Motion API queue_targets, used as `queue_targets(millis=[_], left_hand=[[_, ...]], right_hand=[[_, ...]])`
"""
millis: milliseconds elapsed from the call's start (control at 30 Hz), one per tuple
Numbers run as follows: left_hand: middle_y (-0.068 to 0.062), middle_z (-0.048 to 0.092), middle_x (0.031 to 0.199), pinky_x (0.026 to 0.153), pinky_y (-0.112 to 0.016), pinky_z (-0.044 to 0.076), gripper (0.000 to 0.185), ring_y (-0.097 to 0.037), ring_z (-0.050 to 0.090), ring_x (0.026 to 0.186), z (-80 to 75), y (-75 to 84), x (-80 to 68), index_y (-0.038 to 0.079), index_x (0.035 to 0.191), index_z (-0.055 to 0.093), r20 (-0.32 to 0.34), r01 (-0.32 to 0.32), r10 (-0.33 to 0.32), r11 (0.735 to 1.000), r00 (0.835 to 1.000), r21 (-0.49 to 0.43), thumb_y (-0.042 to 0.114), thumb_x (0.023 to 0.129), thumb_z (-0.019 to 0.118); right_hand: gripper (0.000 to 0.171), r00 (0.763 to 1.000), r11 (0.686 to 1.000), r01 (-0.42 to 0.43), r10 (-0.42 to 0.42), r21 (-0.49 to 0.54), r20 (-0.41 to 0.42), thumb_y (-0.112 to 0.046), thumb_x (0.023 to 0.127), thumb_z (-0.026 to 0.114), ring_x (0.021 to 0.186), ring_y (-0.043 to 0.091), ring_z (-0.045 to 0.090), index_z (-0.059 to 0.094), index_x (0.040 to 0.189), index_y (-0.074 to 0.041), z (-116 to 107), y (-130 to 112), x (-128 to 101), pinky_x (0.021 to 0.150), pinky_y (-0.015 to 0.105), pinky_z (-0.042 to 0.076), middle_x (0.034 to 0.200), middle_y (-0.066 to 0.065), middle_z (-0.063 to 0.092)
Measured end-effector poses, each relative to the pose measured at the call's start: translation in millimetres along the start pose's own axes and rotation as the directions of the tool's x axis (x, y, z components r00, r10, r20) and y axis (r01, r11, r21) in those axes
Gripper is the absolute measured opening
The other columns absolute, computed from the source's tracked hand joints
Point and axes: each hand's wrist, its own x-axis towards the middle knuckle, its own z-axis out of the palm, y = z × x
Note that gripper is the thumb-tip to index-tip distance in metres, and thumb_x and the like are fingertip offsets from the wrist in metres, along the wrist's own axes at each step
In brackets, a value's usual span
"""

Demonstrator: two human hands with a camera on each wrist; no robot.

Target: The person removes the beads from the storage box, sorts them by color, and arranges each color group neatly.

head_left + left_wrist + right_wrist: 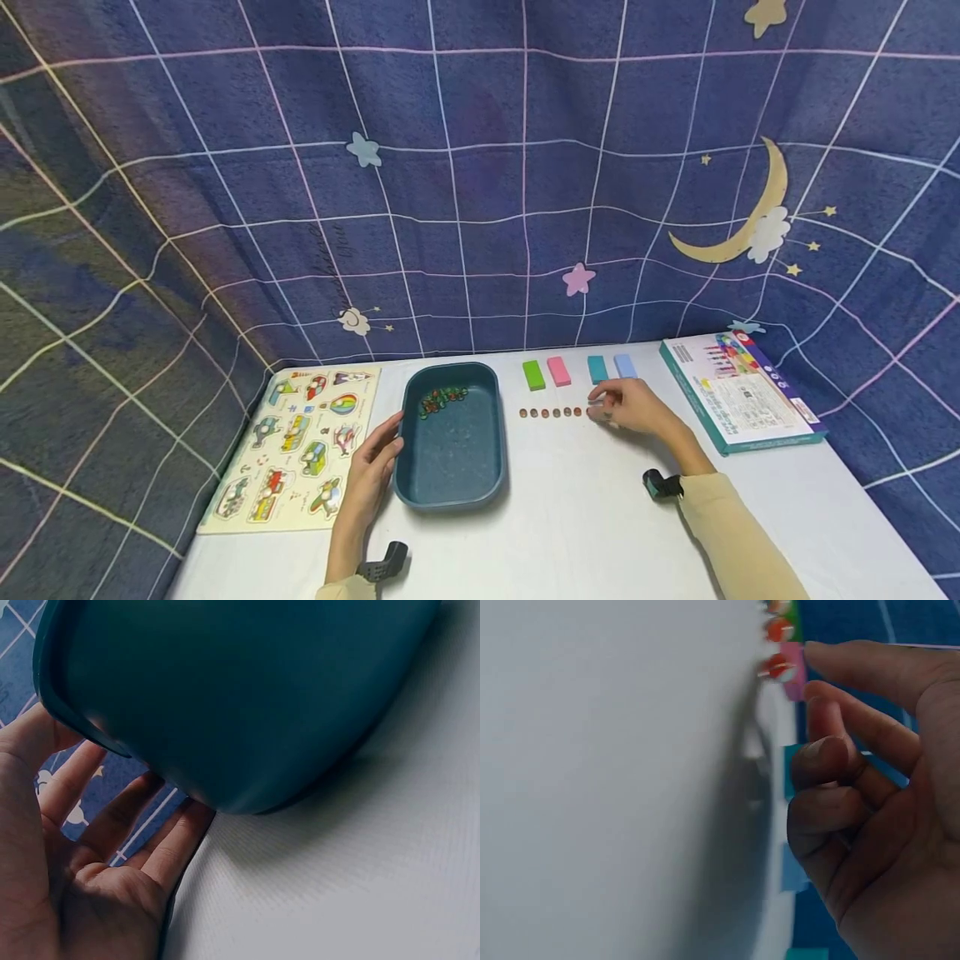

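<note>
My left hand rests against the left side of a dark teal plastic bin, its fingers and thumb along the outer wall. In the left wrist view, the fingers reach the wall below the rim. A cluster of green and reddish marbles lies inside the bin at its far left. Right of the bin runs a row of small reddish marbles. My right hand is at the row's right end, thumb and index fingertips close by the last marble, with a gap between them and the other fingers loosely bent.
Behind the row stand green, pink, teal and light blue blocks. A flat box lies at the right, a picture puzzle board at the left. A patterned curtain hangs behind the white table.
</note>
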Motion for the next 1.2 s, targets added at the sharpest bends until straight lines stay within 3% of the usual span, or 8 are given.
queue_targets(millis=[100, 267, 533, 667, 833, 967, 1100, 1200], left_hand=[[-0.007, 0.053, 0.16, 0.105, -0.01, 0.049, 0.05, 0.007, 0.057, 0.129, -0.5, 0.7, -0.5, 0.015, 0.153, 0.056, -0.002, 0.002, -0.002, 1.0, 1.0, -0.004, 0.019, 0.104, 0.064], [-0.01, 0.052, 0.162, 0.104, -0.01, 0.05, 0.05, 0.005, 0.057, 0.129, -2.1, 1.7, -0.5, 0.013, 0.153, 0.055, -0.008, 0.001, -0.001, 1.0, 1.0, -0.013, 0.016, 0.105, 0.063], [-0.008, 0.052, 0.162, 0.105, -0.01, 0.049, 0.05, 0.007, 0.057, 0.129, -0.1, 0.7, 1.0, 0.015, 0.154, 0.055, 0.003, 0.006, -0.006, 1.0, 1.0, -0.008, 0.019, 0.104, 0.064], [-0.01, 0.051, 0.162, 0.104, -0.01, 0.049, 0.051, 0.006, 0.057, 0.129, 1.7, 0.0, 0.8, 0.015, 0.154, 0.055, 0.006, 0.005, -0.005, 1.0, 1.0, -0.014, 0.018, 0.104, 0.064], [-0.013, 0.05, 0.163, 0.104, -0.012, 0.051, 0.051, 0.005, 0.057, 0.129, 1.5, -2.6, 0.5, 0.013, 0.154, 0.054, 0.02, -0.001, 0.001, 0.999, 1.0, -0.032, 0.017, 0.105, 0.063], [-0.015, 0.049, 0.163, 0.104, -0.014, 0.052, 0.051, 0.004, 0.057, 0.13, 0.9, -3.9, 1.3, 0.011, 0.155, 0.053, 0.035, -0.01, 0.012, 0.998, 0.999, -0.057, 0.016, 0.105, 0.062], [-0.015, 0.049, 0.163, 0.104, -0.013, 0.052, 0.051, 0.002, 0.057, 0.132, 0.0, -3.0, 1.7, 0.01, 0.154, 0.053, 0.036, -0.014, 0.016, 0.997, 0.999, -0.071, 0.015, 0.105, 0.062], [-0.016, 0.048, 0.164, 0.105, -0.014, 0.052, 0.051, -0.001, 0.056, 0.134, -0.7, -2.2, 1.9, 0.01, 0.155, 0.052, 0.042, -0.016, 0.019, 0.997, 0.999, -0.075, 0.014, 0.105, 0.061]], right_hand=[[0.016, 0.999, 0.998, 0.006, -0.004, 0.064, -0.034, -0.009, 0.092, 0.077, 0.062, 0.005, 0.049, 0.079, 0.107, -0.002, 0.5, -15.3, 11.8, 0.056, 0.02, 0.041, 0.074, 0.001, 0.064], [0.019, 0.999, 0.976, 0.045, -0.04, 0.213, -0.026, -0.017, 0.095, 0.078, 0.065, 0.008, 0.051, 0.079, 0.11, -0.004, 17.4, -68.4, 46.0, 0.06, 0.021, 0.043, 0.081, 0.005, 0.067], [0.019, 0.993, 0.935, 0.075, -0.102, 0.347, 0.06, -0.024, 0.097, 0.077, 0.059, 0.009, 0.046, 0.081, 0.11, -0.011, 71.9, -155.5, 99.4, 0.055, 0.023, 0.037, 0.08, 0.018, 0.067], [0.021, 0.987, 0.936, 0.077, -0.121, 0.343, 0.11, -0.024, 0.096, 0.078, 0.056, 0.01, 0.049, 0.08, 0.111, -0.01, 100.8, -180.3, 117.7, 0.054, 0.023, 0.04, 0.073, 0.013, 0.067], [0.019, 0.976, 0.958, 0.06, -0.115, 0.28, 0.184, -0.021, 0.096, 0.077, 0.055, 0.009, 0.055, 0.081, 0.11, -0.009, 136.9, -185.5, 131.7, 0.053, 0.021, 0.045, 0.074, 0.012, 0.073], [0.015, 0.97, 0.99, 0.079, -0.103, 0.115, 0.22, -0.019, 0.093, 0.08, 0.057, 0.005, 0.057, 0.083, 0.105, -0.011, 158.3, -180.4, 134.6, 0.056, 0.018, 0.045, 0.078, 0.011, 0.078], [0.014, 0.968, 0.99, 0.134, -0.121, -0.047, 0.218, -0.02, 0.088, 0.084, 0.065, 0.003, 0.059, 0.085, 0.101, -0.015, 171.3, -177.3, 135.1, 0.065, 0.017, 0.05, 0.081, 0.003, 0.081], [0.014, 0.968, 0.984, 0.144, -0.119, -0.104, 0.22, -0.019, 0.087, 0.087, 0.072, 0.003, 0.062, 0.086, 0.1, -0.017, 176.5, -177.1, 134.8, 0.071, 0.019, 0.053, 0.087, -0.001, 0.082]])
